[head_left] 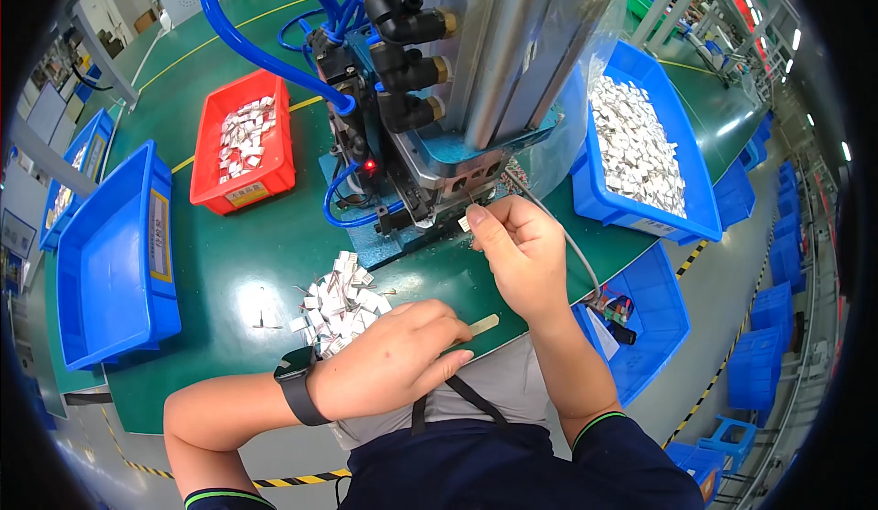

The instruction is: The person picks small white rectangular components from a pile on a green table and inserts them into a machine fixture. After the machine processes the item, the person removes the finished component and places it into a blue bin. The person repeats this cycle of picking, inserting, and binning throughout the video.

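My right hand [523, 252] pinches a small white wire connector [464, 224] between thumb and forefinger, close to the front of the pneumatic press machine [457, 185]. Thin wire near the fingertips reaches toward the machine's slots. My left hand [393, 356], with a dark band on its wrist, rests by the table's front edge, fingers loosely bent and thumb apart from them. Its fingertips lie next to a pale flat strip [484, 325]; whether they touch it I cannot tell. Just beyond that hand is a loose pile of white wired connectors [340, 301].
A red bin [203, 158] and a large blue bin [713, 215] hold white connectors. Another blue bin [101, 272] stands at left. Blue air hoses [265, 62] loop over the green table [229, 272]. A grey cable [572, 245] runs right of my right hand.
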Tool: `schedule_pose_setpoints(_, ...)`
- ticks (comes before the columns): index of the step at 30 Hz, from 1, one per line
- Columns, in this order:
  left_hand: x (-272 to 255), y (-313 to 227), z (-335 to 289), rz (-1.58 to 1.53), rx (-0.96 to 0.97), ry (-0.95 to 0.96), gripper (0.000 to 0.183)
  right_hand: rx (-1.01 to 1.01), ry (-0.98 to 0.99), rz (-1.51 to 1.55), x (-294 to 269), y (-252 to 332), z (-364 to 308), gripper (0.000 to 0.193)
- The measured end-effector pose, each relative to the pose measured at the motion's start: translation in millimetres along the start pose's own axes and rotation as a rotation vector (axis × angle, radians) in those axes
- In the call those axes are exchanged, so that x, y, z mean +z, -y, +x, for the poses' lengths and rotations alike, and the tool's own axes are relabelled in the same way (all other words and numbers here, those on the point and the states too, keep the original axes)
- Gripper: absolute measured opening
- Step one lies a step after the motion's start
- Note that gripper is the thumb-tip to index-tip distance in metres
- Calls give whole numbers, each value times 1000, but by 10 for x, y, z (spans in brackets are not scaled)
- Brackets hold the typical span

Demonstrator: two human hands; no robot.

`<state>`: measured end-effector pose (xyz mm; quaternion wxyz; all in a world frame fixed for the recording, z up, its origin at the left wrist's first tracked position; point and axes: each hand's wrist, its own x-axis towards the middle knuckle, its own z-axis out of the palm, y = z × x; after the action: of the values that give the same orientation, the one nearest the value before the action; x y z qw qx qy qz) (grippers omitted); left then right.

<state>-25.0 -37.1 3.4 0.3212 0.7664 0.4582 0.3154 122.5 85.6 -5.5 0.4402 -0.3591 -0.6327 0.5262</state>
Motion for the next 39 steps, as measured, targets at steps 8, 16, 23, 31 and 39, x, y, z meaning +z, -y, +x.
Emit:
schedule_pose_setpoints(8, -3, -2, 9, -6, 0, -4, 19, 56, 10, 42, 12, 38, 10, 22)
schedule_pose_setpoints(16, 21, 24, 5, -17, 12, -20, 19, 91, 46, 185, -13, 30, -13, 14)
schedule_pose_setpoints(23, 15, 18, -6, 13, 11, -4, 19, 79, 99, 264, -24, 21, -53, 9)
schedule_pose_setpoints(31, -585, -309, -83, 835, -181, 45, 15, 118, 113, 297, -86, -15, -52, 10)
schedule_pose_setpoints(39, -643, 33, -144, 902, -355, 8, 19, 198, 150, 415, -95, -51, -43, 10)
